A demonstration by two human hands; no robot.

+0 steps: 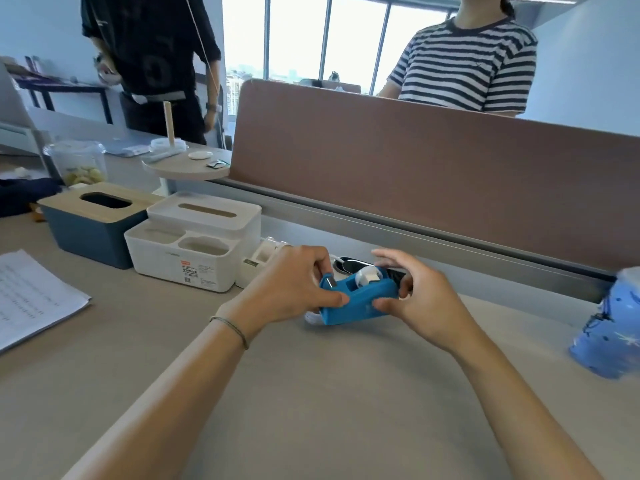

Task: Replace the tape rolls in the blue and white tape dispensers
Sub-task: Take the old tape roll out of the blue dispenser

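Note:
The blue tape dispenser [360, 299] is held tilted just above the desk, near the middle. My left hand [294, 289] grips its cutter end, thumb on the front face. My right hand [419, 292] holds the other end, thumb on the front face, fingers curled behind. A white tape roll [367, 276] sits in the dispenser's well. The white tape dispenser [258, 265] stands behind my left hand, partly hidden by it. Something white [311, 318] shows on the desk under the blue dispenser.
A white tissue box organiser [194, 247] and a blue box with a wooden lid [93, 226] stand at the left. Printed papers [31, 296] lie at the far left. A blue patterned cup [613, 327] is at the right edge. A brown partition [433, 181] runs behind; two people stand beyond it.

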